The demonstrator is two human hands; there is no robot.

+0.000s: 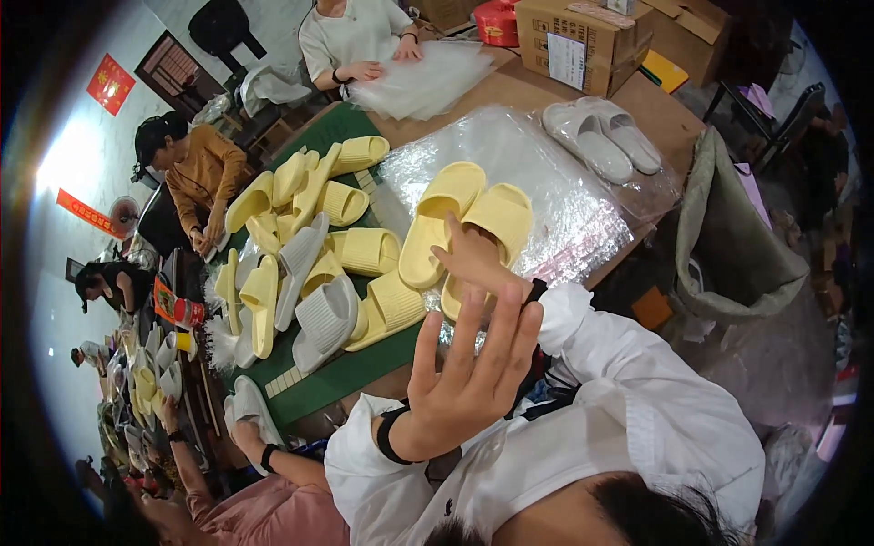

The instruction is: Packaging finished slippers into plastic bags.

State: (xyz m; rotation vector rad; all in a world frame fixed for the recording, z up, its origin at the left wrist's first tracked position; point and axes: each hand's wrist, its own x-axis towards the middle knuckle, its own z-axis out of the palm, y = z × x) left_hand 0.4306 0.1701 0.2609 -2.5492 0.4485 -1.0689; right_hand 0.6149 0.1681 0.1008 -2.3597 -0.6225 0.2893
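Step in hand: the yellow pair (446, 194) is, as judged, being set straight on the plastic (569, 214), with packing as the likely purpose.
Right hand (478, 257): it is held over the yellow pair from the near right side; thumb and index finger are spread apart, with nothing seen pinched between them. The other fingers are not clearly shown.
Left hand (473, 373): it is raised nearer the wearer, fingers fanned apart, and nothing is seen to be held.
Yellow pair: it is laid side by side, toes pointed away from the wearer, on the near left part of the plastic. The right slipper is partly covered by the right hand; its heel end is partly hidden behind the left fingers, and whether it is touched by them cannot be told.
Index fingertip: it is placed at the left slipper's strap opening, where contact seems likely.
Next move: a closing of the fingers on both slippers would seem to be called for, with the left hand brought down to steady them or to lift a layer of plastic.
Grey pair (587, 136): it is set beyond the yellow pair, to the right.
Loose slippers (369, 250): they are heaped on the green mat (319, 400), left of the yellow pair.
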